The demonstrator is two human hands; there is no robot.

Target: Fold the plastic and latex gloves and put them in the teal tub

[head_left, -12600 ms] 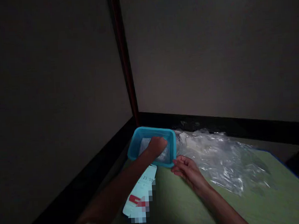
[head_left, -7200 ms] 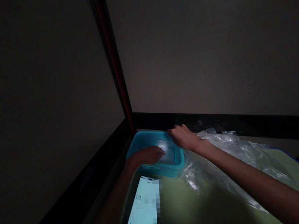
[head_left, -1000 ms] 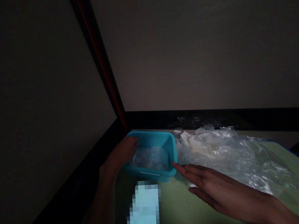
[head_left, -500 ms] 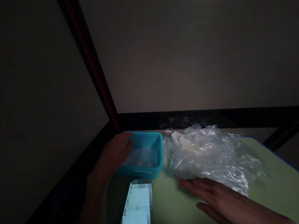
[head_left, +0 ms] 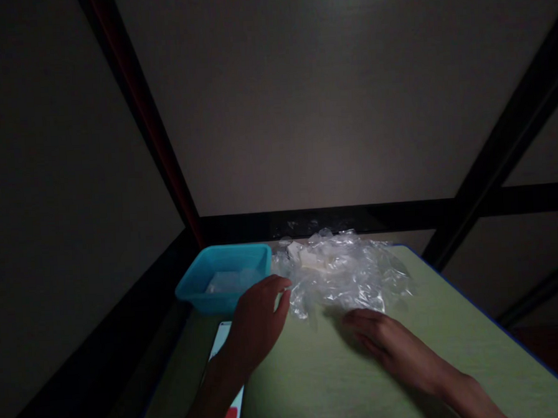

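My left hand (head_left: pixel 263 313) is just right of the blue plastic basket (head_left: pixel 197 296), its thumb apart from the fingers. The fingertips are near the left edge of a heap of clear plastic bags (head_left: pixel 353 283); I cannot tell whether they touch. Nothing shows in this hand. My right hand (head_left: pixel 386 344) hovers low over the green tabletop (head_left: pixel 311 382), in front of the bags, fingers loosely bent and holding nothing visible. White pieces (head_left: pixel 312 259) lie among the bags. Inside the basket is pale, clear-looking plastic (head_left: pixel 224 282).
A phone (head_left: pixel 220 337) with a lit screen lies on the table, partly covered by my left forearm. Behind the table stands a pale wall (head_left: pixel 302 120) with a dark rail (head_left: pixel 233 227). The table's blue edge (head_left: pixel 475 305) runs along the right.
My left hand has moved right, from over the basket's left side to beside the bags. My right hand's fingers are more bent. The view has shifted to the right.
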